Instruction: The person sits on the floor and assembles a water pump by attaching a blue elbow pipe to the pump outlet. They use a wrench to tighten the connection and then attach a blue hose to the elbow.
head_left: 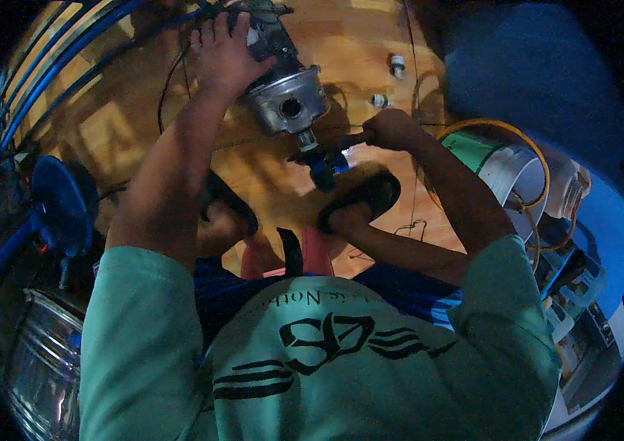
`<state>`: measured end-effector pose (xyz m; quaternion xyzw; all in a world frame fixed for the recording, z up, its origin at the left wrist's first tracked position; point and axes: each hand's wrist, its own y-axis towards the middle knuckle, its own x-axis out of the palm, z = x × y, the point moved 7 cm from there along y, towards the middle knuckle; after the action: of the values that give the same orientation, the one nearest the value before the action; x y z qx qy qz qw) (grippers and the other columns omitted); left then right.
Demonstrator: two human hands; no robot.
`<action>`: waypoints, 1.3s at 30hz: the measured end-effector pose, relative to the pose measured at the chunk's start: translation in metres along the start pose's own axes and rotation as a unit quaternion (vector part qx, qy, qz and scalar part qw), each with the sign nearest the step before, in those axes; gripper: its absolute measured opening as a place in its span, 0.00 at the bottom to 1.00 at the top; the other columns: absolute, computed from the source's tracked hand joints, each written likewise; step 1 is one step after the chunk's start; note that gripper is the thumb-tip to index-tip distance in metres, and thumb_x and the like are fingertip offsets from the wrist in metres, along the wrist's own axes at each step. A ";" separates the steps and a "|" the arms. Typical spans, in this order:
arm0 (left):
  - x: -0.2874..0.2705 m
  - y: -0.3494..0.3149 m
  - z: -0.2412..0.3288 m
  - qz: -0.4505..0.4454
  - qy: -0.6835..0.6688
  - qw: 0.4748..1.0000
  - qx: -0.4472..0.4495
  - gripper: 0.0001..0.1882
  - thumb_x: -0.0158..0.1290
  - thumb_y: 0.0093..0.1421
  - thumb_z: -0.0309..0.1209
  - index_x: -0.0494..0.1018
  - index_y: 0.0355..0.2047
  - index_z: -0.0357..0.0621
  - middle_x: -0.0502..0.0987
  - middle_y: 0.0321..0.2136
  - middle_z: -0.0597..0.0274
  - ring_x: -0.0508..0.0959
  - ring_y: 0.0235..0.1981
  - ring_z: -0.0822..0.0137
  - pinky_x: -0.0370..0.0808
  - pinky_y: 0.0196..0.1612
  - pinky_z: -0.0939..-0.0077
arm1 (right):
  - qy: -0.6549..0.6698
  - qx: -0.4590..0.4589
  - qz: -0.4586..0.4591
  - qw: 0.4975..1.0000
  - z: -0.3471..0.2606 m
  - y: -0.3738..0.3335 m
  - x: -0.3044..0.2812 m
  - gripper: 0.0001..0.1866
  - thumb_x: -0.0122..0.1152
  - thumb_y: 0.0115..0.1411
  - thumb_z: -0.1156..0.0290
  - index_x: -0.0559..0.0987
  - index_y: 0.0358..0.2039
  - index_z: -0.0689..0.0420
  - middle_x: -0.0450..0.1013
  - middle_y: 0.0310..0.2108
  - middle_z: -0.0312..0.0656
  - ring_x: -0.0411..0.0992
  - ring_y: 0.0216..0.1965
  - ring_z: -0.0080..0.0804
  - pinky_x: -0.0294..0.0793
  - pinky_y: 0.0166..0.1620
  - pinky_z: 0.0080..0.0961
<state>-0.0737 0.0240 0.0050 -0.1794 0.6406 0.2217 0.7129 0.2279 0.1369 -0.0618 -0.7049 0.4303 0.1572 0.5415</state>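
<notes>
A pump with a dark motor and a silvery metal head [290, 99] lies on the wooden floor in front of me. My left hand [225, 60] rests on the motor, fingers spread and thumb out to the side. A metal pipe fitting [307, 138] sticks out of the pump head toward me, with a blue valve-like part [322, 175] at its near end. My right hand [394, 130] is closed around the handle of a dark wrench [347, 140]. The wrench's jaw reaches the fitting, but shadow hides its exact grip.
Two small white-and-dark pipe fittings [398, 66] lie right of the pump. Farther right stand a white-and-green bucket [499, 169] and an orange hose [545, 158]. Blue pipes [69, 55] run along the left, near a blue round object [64, 202]. My feet flank the blue part.
</notes>
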 end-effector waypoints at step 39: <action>-0.074 -0.123 0.020 -0.237 -0.607 0.759 -0.003 0.26 0.63 0.61 0.51 0.77 0.52 0.48 0.83 0.42 0.59 0.82 0.43 0.64 0.77 0.47 0.68 | 0.069 0.123 0.137 0.980 -0.164 -0.168 -0.089 0.23 0.62 0.64 0.53 0.77 0.50 0.56 0.80 0.34 0.52 0.81 0.35 0.45 0.79 0.40 0.45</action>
<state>0.0041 -0.0742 0.0776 -0.1558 0.0102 0.1100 0.9816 0.2672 0.0351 0.1648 -0.5762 0.5754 0.1266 0.5665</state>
